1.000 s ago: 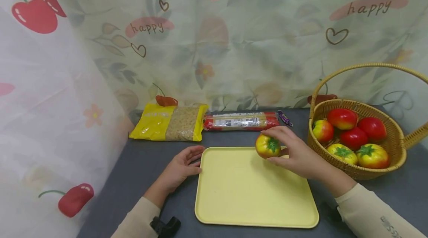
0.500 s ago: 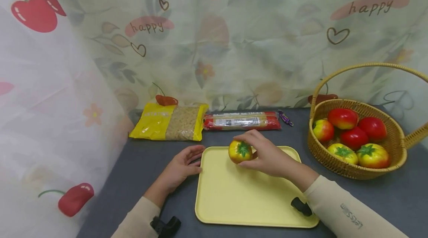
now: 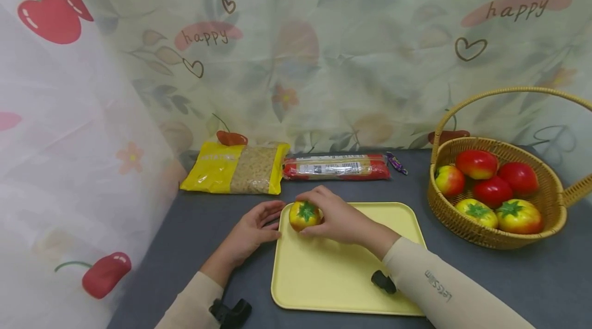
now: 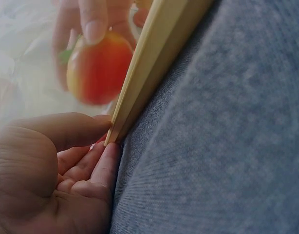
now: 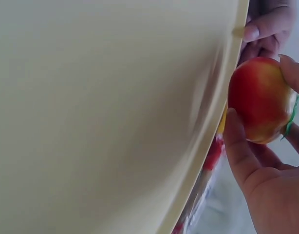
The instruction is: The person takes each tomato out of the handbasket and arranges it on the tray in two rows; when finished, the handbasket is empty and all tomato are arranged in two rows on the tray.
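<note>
A yellow-and-red tomato [image 3: 304, 216] with a green star-shaped calyx is held by my right hand [image 3: 339, 220], its thumb and fingers around the fruit. It is above the far left corner of the pale yellow tray [image 3: 337, 277]. In the right wrist view, the tomato [image 5: 261, 100] is clear of the tray's surface. At the tray's left side, my left hand [image 3: 252, 229] touches the rim with loosely extended fingers. The left wrist view shows its thumb and fingertips against the tray rim [image 4: 140, 73].
At the right stands a wicker basket [image 3: 497, 239] with a tall handle, holding several red and yellow fruits. Along the back lie a yellow bag [image 3: 236, 168], a red-ended clear packet [image 3: 336, 167] and a small purple-wrapped candy [image 3: 396, 163]. A patterned curtain [image 3: 324, 87] hangs behind.
My right hand has carried the tomato leftward across the tray, from its far right side to its far left corner. The left hand has stayed at the left rim.
</note>
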Action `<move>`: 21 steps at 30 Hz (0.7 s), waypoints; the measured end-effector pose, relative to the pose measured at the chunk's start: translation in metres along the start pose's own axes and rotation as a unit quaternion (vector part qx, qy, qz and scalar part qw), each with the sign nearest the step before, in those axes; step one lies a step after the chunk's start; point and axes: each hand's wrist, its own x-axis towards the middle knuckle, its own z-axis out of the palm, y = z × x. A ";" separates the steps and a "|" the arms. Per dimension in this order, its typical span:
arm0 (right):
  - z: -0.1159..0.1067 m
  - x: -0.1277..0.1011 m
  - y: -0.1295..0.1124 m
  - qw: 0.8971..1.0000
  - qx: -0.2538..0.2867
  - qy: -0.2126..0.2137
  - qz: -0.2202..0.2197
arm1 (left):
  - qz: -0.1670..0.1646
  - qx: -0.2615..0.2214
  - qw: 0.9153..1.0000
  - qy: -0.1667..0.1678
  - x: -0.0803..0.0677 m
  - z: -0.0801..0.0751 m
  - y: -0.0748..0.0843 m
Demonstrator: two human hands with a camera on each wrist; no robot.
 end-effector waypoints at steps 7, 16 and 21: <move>0.011 0.016 -0.008 1.000 -0.001 -0.004 0.005 | -0.004 0.003 1.000 0.001 0.001 -0.001 0.000; 0.016 0.020 -0.005 1.000 -0.019 -0.008 0.022 | -0.005 0.005 1.000 0.001 0.000 0.000 0.000; 0.011 0.014 -0.006 0.999 -0.009 -0.004 0.030 | -0.005 0.004 1.000 0.004 0.001 -0.001 -0.001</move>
